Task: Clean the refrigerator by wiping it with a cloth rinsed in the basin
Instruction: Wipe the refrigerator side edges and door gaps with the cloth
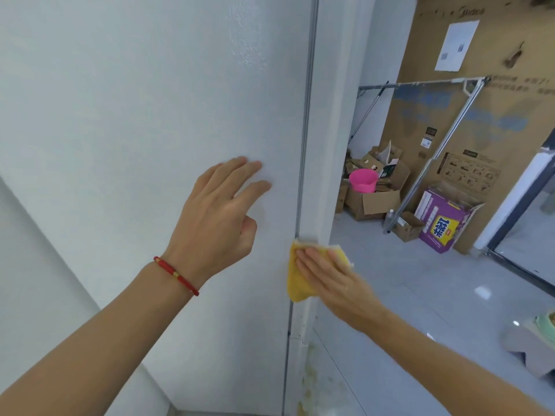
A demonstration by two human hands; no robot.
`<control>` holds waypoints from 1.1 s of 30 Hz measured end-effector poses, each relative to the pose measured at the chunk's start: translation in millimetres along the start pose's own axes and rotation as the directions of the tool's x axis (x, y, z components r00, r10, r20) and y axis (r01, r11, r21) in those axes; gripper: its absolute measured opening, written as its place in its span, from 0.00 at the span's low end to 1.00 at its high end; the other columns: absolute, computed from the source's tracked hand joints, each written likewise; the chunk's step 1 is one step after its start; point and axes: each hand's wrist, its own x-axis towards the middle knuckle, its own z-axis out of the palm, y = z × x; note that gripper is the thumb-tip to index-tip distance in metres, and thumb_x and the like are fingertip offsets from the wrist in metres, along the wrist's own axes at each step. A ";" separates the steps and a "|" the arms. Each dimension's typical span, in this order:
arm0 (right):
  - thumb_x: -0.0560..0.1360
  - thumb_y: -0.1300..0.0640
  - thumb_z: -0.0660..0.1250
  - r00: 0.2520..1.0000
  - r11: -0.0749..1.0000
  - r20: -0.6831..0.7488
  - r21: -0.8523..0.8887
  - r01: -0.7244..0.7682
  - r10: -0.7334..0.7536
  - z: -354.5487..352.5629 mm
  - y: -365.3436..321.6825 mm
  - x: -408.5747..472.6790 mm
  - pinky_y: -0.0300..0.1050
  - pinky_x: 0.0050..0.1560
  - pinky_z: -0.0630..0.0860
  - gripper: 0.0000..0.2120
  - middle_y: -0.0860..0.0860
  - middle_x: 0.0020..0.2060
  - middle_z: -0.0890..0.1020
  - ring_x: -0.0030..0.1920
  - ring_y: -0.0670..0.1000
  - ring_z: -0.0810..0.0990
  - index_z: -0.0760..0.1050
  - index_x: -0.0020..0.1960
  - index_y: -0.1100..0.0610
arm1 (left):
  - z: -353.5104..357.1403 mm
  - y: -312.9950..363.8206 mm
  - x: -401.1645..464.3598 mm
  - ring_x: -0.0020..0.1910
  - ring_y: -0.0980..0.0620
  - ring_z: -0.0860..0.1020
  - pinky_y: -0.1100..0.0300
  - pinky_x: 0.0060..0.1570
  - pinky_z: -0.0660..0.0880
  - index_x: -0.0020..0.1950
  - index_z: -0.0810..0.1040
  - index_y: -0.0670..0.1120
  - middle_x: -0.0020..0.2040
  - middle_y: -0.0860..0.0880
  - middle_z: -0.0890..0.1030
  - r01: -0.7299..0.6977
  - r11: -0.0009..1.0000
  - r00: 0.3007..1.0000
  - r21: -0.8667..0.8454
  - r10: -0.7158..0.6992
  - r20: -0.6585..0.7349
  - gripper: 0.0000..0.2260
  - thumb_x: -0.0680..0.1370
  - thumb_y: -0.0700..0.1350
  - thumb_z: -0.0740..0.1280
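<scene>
The white refrigerator (135, 100) fills the left and middle of the view, its side panel facing me and its right edge running down the middle. My left hand (219, 217), with a red cord bracelet on the wrist, rests its straight fingers flat on that panel. My right hand (327, 274) presses a yellow cloth (295, 283) with flat fingers against the refrigerator's right edge, at about waist height. A pink basin (363, 180) sits far off on cardboard boxes at the back.
Behind the refrigerator lies a grey tiled floor (420, 295). Open cardboard boxes (372, 199), a purple carton (444, 226) and a metal rack (426, 163) stand against a large cardboard wall. A glass door frame (522, 223) is at the far right.
</scene>
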 end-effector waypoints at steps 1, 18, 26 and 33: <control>0.83 0.62 0.59 0.999 1.000 -0.033 0.016 -0.024 0.024 -12.4 16.0 13.8 0.62 0.81 0.55 0.29 0.61 0.82 0.57 0.83 0.61 0.52 0.56 0.82 0.66 | 1.3 0.9 -2.6 0.74 0.39 0.71 0.45 0.72 0.67 0.65 0.81 0.42 0.72 0.43 0.76 0.016 1.000 1.000 -0.009 -0.016 0.000 0.24 0.69 0.35 0.61; 0.81 0.57 0.63 0.961 0.971 0.141 0.013 0.238 -0.238 17.5 -21.6 -28.5 0.58 0.83 0.40 0.38 0.60 0.84 0.48 0.84 0.60 0.45 0.46 0.83 0.65 | 47.0 18.7 -49.3 0.57 0.44 0.76 0.45 0.51 0.76 0.57 0.82 0.43 0.53 0.48 0.82 0.250 0.944 0.960 -0.216 -0.271 -0.071 0.20 0.68 0.32 0.63; 0.84 0.60 0.63 0.890 0.946 -0.378 0.287 -0.150 0.256 -40.8 50.1 78.8 0.62 0.80 0.57 0.20 0.59 0.76 0.71 0.78 0.60 0.67 0.71 0.76 0.63 | 53.9 30.9 -65.6 0.56 0.46 0.76 0.50 0.49 0.76 0.57 0.82 0.44 0.54 0.49 0.82 0.328 0.913 0.936 -0.244 -0.349 -0.050 0.20 0.68 0.33 0.62; 0.76 0.70 0.63 0.988 0.961 0.076 0.252 0.109 -0.132 31.4 -41.6 -36.3 0.60 0.81 0.56 0.33 0.58 0.81 0.62 0.82 0.59 0.56 0.62 0.80 0.64 | 55.4 27.0 -88.5 0.53 0.49 0.77 0.53 0.44 0.77 0.59 0.81 0.46 0.53 0.52 0.82 0.381 0.890 0.923 -0.250 -0.381 0.052 0.21 0.70 0.32 0.61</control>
